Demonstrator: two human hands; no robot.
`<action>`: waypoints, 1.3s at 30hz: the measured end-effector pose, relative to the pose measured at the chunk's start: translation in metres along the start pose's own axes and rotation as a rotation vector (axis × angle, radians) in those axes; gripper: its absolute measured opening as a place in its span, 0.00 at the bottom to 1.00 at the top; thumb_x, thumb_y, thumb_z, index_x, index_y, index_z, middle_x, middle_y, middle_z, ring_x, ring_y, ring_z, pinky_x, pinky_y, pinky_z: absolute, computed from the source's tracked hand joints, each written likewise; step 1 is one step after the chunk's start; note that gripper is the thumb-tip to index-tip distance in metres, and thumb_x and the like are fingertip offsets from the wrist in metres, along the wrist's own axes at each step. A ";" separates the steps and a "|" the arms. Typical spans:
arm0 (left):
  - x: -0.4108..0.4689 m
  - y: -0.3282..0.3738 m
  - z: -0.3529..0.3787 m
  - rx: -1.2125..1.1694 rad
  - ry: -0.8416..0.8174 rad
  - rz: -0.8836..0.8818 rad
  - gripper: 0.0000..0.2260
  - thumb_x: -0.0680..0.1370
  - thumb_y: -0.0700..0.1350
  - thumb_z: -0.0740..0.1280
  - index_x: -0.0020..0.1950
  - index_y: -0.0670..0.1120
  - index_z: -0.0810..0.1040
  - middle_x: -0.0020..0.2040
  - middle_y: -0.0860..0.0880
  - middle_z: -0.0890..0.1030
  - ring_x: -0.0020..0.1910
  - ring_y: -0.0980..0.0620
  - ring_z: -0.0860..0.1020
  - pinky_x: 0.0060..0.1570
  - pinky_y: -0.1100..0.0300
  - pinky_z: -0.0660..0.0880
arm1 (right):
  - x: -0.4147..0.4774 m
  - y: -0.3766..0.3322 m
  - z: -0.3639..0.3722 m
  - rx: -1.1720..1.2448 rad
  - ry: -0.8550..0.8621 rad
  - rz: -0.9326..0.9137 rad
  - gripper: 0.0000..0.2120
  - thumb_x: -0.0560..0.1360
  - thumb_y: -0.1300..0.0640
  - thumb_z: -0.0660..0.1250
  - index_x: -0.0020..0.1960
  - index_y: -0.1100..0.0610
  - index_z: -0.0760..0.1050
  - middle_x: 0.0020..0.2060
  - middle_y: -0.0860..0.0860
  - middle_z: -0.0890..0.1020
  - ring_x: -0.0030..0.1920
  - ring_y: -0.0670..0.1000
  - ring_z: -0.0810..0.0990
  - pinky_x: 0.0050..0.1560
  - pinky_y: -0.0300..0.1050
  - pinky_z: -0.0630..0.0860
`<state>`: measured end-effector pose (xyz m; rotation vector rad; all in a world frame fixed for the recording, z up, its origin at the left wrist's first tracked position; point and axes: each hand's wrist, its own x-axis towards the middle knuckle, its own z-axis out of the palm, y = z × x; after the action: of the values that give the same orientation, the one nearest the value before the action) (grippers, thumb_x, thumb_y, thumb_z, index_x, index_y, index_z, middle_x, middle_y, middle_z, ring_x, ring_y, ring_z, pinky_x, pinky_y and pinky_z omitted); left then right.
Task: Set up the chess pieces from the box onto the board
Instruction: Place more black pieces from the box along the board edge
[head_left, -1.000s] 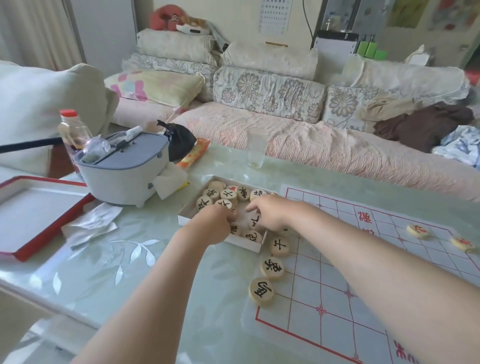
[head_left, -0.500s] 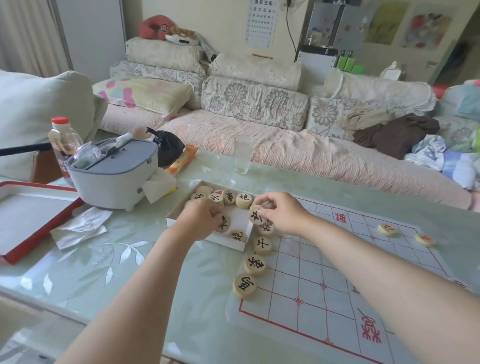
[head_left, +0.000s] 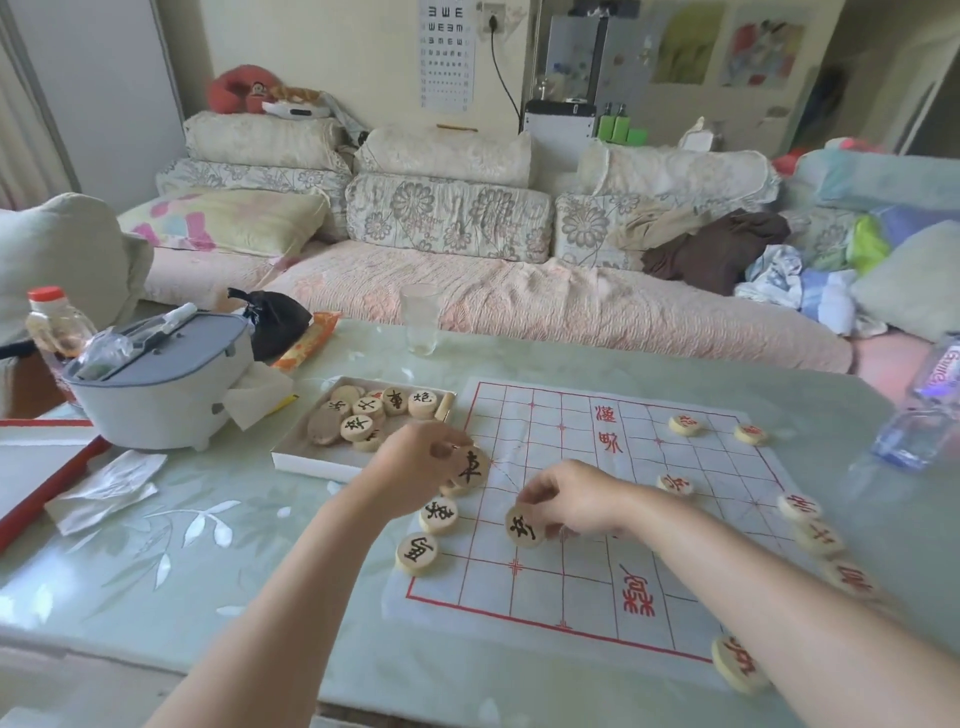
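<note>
Both hands have come away from the box (head_left: 311, 464) since 1 second ago, each carrying a piece. The left hand (head_left: 410, 462) is now at the left edge of the board (head_left: 561, 592), and the right hand (head_left: 576, 504) has crossed onto the grid.

A quilted sofa (head_left: 519, 306) runs behind the pale green table (head_left: 208, 571). The paper board lies flat on the table, with the white box just beside its far left corner. A grey appliance (head_left: 156, 384) stands left of the box, a plastic bottle (head_left: 919, 415) is near the board's right side, and a drinking glass (head_left: 418, 319) stands beyond the box.

The left hand's fingers curl round a black-marked disc (head_left: 471, 467), held face-up at the board's edge beside the box corner. The right hand pinches a second black disc (head_left: 522, 526) between thumb and fingertips over the left part of the grid; I cannot tell whether it touches the paper. 2 placed black discs (head_left: 438, 515) sit on the left border near the left wrist. 7 red-marked discs (head_left: 684, 425) show toward the right side, and the spare discs (head_left: 358, 428) are heaped at the box's far end.
</note>
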<state>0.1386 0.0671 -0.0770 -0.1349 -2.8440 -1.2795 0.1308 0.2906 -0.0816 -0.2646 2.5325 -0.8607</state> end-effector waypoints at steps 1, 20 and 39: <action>-0.003 0.000 0.003 -0.016 -0.019 -0.007 0.07 0.78 0.45 0.67 0.54 0.53 0.80 0.42 0.54 0.83 0.37 0.54 0.83 0.40 0.52 0.80 | -0.001 0.003 0.002 -0.018 -0.014 0.002 0.08 0.78 0.55 0.69 0.56 0.54 0.80 0.47 0.51 0.85 0.36 0.45 0.80 0.30 0.34 0.72; -0.043 0.003 0.005 -0.453 -0.028 -0.198 0.05 0.76 0.43 0.70 0.50 0.43 0.83 0.35 0.47 0.84 0.32 0.55 0.80 0.33 0.64 0.73 | -0.023 -0.032 0.022 0.006 0.141 -0.338 0.24 0.70 0.55 0.76 0.64 0.44 0.75 0.48 0.38 0.78 0.37 0.43 0.77 0.39 0.34 0.70; -0.064 -0.052 -0.014 0.200 -0.101 0.014 0.08 0.72 0.50 0.73 0.48 0.53 0.77 0.44 0.57 0.78 0.41 0.53 0.78 0.40 0.66 0.73 | -0.029 -0.048 0.081 -0.348 0.108 -0.266 0.24 0.62 0.31 0.73 0.51 0.42 0.73 0.42 0.41 0.80 0.44 0.43 0.78 0.43 0.44 0.74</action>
<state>0.1978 0.0176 -0.1104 -0.2211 -3.0285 -1.0050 0.1962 0.2194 -0.0985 -0.6951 2.7825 -0.5305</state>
